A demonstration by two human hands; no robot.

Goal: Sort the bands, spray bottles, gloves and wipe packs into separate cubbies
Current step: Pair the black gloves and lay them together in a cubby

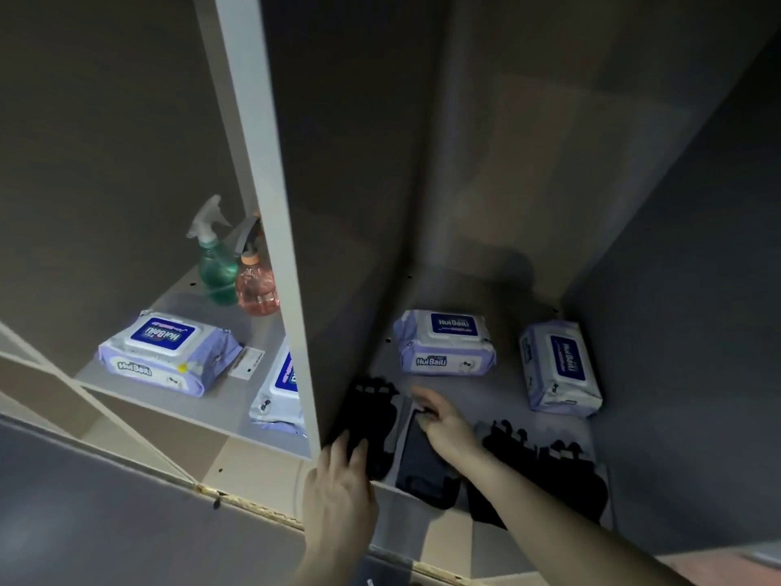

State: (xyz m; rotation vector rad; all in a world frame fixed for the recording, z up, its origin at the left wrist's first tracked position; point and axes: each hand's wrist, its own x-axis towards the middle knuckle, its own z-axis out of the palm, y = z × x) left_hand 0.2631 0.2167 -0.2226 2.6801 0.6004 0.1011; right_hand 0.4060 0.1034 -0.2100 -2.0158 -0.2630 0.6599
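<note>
Dimly, grey cubby floor (503,399), white divider (270,205), perhaps gloves (372,420).

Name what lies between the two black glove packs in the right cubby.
In the head view, a dark flat pack lies between the glove packs, under the right hand.

The right cubby's floor is pretty crowded: two wipe packs (444,342) (560,370) at the back, black gloves (370,420) (549,471) across the front, a bare strip between them, with the white divider (274,230) walling off the left cubby.
</note>
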